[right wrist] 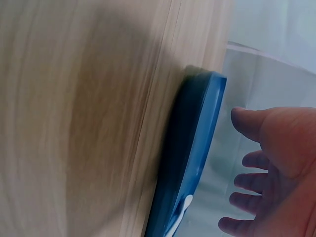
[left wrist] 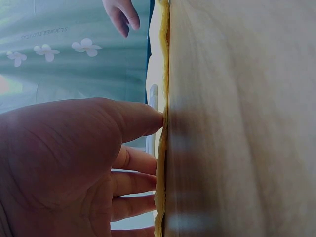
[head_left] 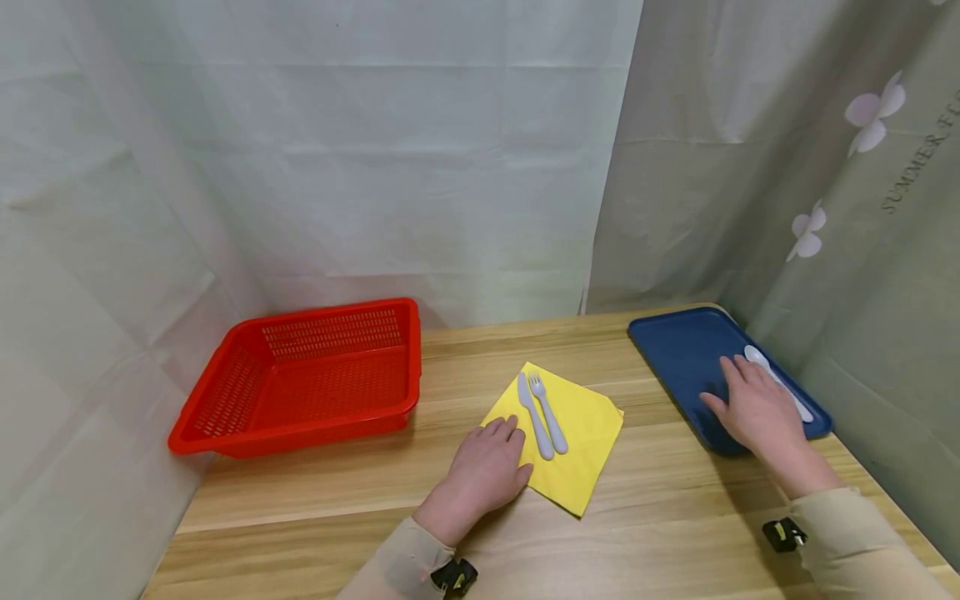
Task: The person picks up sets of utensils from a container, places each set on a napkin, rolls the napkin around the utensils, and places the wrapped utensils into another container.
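Head view: left hand (head_left: 491,462) lies on the near-left edge of the yellow napkin (head_left: 588,425), fingers laid out, nothing gripped. Grey plastic knife (head_left: 534,417) and fork (head_left: 551,414) side by side on the napkin, just beyond the fingertips. Right hand (head_left: 761,408) over the blue tray (head_left: 675,346), fingers parted, thumb out to the side, nothing held; white plastic spoon (head_left: 789,392) lies in the tray along its right side, fingertips near it, contact can't be told here. Red perforated basket (head_left: 296,433) at left on the wooden table (head_left: 337,512), well apart from both hands. Left wrist view: thumb tip touches the napkin's edge, other fingers reach onto it, spread, no pinch; pale cutlery shows behind the thumb, which piece can't be told. Right wrist view: fingers spread, palm free, hand apart from the tray; spoon end visible at the tray's edge, not in the grip. Progress, as a judgement: knife and fork look placed as a pair on the napkin, so that part seems done; spoon not picked up, napkin not folded, so those could be what's left.
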Demonstrator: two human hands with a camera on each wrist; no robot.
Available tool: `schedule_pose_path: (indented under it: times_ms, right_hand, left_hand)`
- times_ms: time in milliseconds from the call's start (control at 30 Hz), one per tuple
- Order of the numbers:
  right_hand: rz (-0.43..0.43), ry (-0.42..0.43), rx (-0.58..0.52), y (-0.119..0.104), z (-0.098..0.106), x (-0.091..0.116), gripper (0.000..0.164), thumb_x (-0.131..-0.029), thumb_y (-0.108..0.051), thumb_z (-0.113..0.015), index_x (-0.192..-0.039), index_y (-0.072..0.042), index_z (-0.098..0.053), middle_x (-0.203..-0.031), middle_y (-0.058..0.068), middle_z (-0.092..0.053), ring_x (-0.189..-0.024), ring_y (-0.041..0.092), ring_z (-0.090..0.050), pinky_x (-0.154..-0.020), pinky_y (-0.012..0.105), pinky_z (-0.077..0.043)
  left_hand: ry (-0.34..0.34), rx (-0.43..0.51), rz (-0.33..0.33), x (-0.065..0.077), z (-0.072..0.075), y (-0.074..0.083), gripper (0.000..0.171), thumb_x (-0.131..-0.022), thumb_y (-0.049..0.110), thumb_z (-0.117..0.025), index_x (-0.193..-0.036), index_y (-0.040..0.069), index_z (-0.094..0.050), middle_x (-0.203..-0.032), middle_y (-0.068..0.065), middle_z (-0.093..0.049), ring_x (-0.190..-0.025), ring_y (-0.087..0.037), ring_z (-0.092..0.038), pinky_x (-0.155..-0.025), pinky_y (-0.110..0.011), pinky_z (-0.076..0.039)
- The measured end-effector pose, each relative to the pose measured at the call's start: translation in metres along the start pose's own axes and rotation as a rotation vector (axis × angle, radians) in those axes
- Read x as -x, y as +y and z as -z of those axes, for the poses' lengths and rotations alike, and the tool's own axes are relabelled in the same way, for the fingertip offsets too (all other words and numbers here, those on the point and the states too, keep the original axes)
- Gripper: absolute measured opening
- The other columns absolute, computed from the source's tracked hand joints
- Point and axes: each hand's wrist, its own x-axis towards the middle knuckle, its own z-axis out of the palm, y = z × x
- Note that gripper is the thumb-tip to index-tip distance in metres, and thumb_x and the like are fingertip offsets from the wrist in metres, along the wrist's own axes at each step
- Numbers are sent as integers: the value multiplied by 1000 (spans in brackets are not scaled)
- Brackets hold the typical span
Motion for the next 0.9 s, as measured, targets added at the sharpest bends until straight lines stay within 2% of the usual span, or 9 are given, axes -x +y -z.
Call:
schedule_pose_path:
  times_ms: [900]
  right_hand:
    - [-69,-30,21,28,4,1,76,-104,-31,-74,-152,20,-43,-152,46,-41,-139,66,-40,-111,82,-36]
  left_hand:
    - [2,-11,2,0,1,1,55,-106,42,-72,-146,5,-66,-160,-15,-58,-149,-33,-54,-122,-51,-46]
